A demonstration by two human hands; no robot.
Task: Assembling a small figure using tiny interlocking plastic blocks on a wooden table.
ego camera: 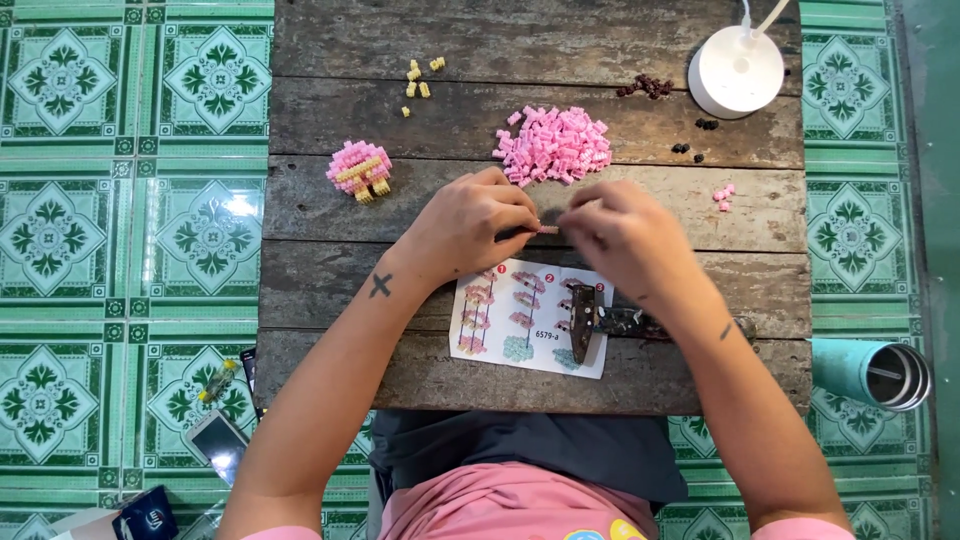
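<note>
a: both hands meet mid-table. left hand (468,222) n right hand (625,235) each pinch an end of a tiny pink block piece (547,230), fingers closed narrow on it, held just above the wooden table (330,275).

b: where's the rest of the blocks?

a: pink block pile (553,146) sits just beyond my knuckles. a few loose pink bits (723,196) off to the right, yellow bits (420,80) far left-top. small finished pink-n-yellow model (359,170) is left of the pile, near my left hand.

b: n under ur hands?

a: instruction sheet (505,320) w/ build pics, close to my edge of the table. dark tool (583,320) lies on its right part, under my right wrist. white round lamp base (736,70) top right, dark bits (648,87) beside it. teal cup (870,370) on the floor, right of table; phone (217,440) on the tiles to the left.
</note>
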